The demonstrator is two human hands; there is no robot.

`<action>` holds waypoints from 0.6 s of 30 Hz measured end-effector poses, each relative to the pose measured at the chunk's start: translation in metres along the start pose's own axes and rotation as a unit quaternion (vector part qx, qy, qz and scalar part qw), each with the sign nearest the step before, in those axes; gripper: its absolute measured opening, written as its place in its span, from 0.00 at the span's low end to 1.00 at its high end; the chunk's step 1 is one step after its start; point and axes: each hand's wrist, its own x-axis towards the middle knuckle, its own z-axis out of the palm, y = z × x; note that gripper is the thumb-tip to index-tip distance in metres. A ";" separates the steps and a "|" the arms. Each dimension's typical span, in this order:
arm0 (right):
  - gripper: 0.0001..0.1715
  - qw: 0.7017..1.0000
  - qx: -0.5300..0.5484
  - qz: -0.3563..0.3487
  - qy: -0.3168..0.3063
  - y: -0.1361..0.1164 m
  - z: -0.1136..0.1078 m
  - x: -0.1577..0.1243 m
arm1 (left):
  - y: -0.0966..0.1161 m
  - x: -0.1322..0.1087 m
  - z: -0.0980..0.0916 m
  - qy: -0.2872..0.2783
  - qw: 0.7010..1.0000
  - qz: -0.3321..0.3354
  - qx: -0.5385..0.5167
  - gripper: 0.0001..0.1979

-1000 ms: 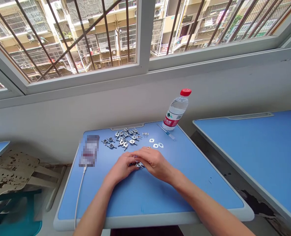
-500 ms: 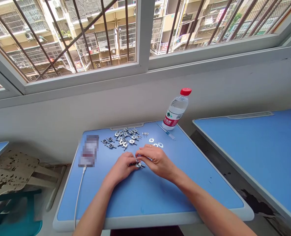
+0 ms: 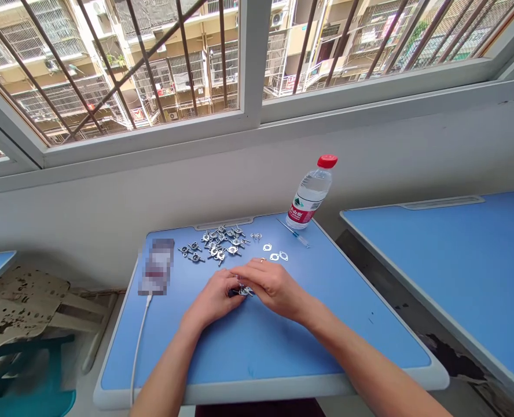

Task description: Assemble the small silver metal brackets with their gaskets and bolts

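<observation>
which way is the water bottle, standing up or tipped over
Upright: the water bottle stands on its base on the blue desk, red cap on top.

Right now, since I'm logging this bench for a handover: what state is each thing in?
Left hand: pinching the metal part.
Right hand: pinching the same part.
Parts pile: loose, lying on the desk.
Water bottle: upright, red cap on.
Phone: lying flat, white cable at its near end.
</observation>
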 end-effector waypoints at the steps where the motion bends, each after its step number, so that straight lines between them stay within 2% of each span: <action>1: 0.15 1.000 0.003 0.002 -0.005 -0.001 0.000 0.000 | 0.000 0.000 0.001 0.005 1.000 0.001 0.002 0.12; 6: 0.18 0.999 0.029 0.006 -0.033 -0.007 -0.005 -0.001 | -0.003 -0.002 0.005 0.019 1.000 0.016 0.007 0.08; 10: 0.23 0.998 0.044 0.004 -0.041 -0.006 -0.006 -0.001 | -0.004 -0.002 0.007 0.015 0.999 0.021 0.023 0.09; 18: 0.15 0.999 0.040 0.021 0.012 -0.004 0.001 0.002 | -0.002 0.000 0.007 0.008 0.999 0.024 0.038 0.07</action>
